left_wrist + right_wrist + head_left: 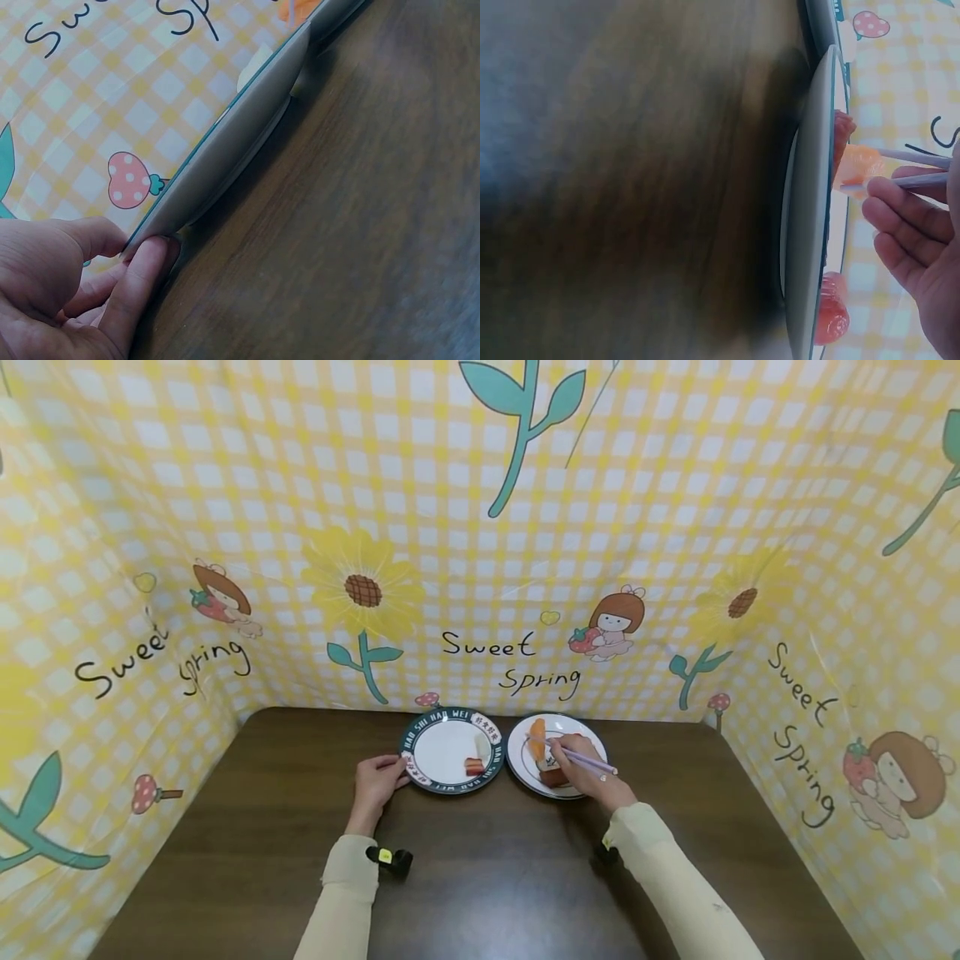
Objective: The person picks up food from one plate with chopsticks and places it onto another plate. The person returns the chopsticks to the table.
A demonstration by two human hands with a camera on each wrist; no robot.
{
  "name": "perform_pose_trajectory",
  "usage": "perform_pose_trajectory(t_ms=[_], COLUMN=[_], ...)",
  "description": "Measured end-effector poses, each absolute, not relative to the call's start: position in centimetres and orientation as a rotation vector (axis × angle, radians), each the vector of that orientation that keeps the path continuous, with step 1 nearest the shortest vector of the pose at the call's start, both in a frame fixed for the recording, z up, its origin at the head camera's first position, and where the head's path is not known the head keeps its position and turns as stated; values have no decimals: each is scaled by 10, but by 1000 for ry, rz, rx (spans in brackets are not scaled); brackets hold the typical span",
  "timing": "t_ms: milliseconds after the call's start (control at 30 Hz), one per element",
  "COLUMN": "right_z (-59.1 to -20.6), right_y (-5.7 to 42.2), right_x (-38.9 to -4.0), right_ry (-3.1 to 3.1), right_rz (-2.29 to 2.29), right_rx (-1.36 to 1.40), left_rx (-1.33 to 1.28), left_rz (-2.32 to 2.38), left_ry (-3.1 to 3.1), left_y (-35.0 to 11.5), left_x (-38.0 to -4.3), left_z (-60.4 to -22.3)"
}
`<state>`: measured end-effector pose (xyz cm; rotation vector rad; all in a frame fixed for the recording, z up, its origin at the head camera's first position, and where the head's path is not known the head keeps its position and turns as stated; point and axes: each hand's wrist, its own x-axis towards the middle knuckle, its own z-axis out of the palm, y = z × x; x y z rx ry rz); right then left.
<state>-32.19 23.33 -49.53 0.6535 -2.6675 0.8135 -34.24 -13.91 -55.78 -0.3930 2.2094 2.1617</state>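
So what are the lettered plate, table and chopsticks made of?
Lettered plate: likely glazed ceramic, possibly melamine; smooth white, crisply printed rim. Table: wood or laminate, softly glossy; brown grain and reflected light show. Chopsticks: perhaps plastic or metal; smooth, even pale lilac.

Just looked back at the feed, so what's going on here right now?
A person's left hand pinches the rim of the green-edged plate, which holds a small red and white piece of food. The right hand holds chopsticks, their tips at an orange piece of food over the other plate. A reddish-brown piece sits on that plate too. I can't tell whether the orange piece has been lifted.
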Motion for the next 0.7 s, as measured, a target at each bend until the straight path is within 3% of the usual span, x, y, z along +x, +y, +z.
perform_pose_trajectory(t_ms=[700], right_z=[-509], right_y=[233], right_x=[-326], right_ry=[-2290], right_rz=[386], right_rx=[960], left_rx=[-412], left_rz=[2139], left_ry=[2215], left_y=[-139], left_x=[-341], left_z=[-556])
